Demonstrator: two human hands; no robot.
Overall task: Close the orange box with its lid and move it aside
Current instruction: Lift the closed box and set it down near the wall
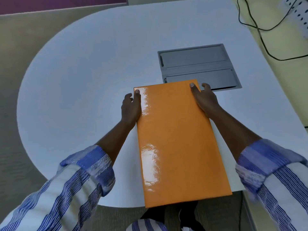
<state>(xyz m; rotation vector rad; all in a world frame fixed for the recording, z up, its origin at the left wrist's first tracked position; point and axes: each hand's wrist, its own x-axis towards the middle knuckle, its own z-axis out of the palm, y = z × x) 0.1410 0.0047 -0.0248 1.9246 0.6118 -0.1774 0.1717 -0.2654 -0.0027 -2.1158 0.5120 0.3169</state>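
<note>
A long glossy orange box (178,140) fills the middle of the head view, its lid on top and its near end past the table's front edge. My left hand (130,107) grips its far left side, thumb on the lid. My right hand (205,99) grips its far right side, thumb on the lid near the far corner. Whether the box rests on the table or hangs just above it cannot be told. The box's body under the lid is hidden.
The white rounded table (83,80) has a grey recessed cable hatch (198,65) just beyond the box and right hand. A black cable (260,30) and a white power strip (300,14) lie on the floor at the far right.
</note>
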